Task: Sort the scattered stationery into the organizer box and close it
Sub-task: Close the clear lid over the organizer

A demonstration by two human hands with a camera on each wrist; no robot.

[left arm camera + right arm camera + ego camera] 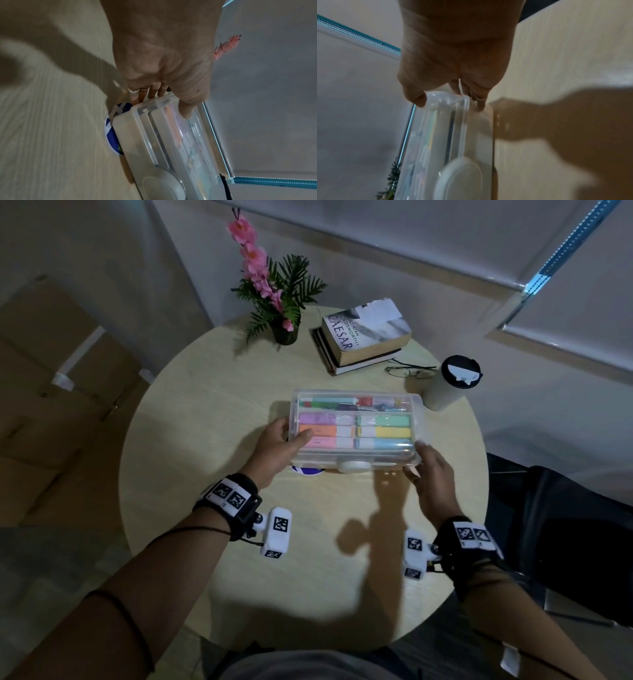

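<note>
A clear plastic organizer box sits mid-table with its lid down; pastel highlighters and pens show through the lid. A white round latch sits on its near side. My left hand grips the box's left end, thumb on the lid, fingers curled under the end. My right hand grips the right near corner, thumb on top and fingers along the side. The box looks slightly raised at its near edge.
A blue-and-white round disc peeks from under the box's near left corner. Behind stand a flower pot, stacked books, glasses and a lidded cup. A dark chair is at the right of the round table.
</note>
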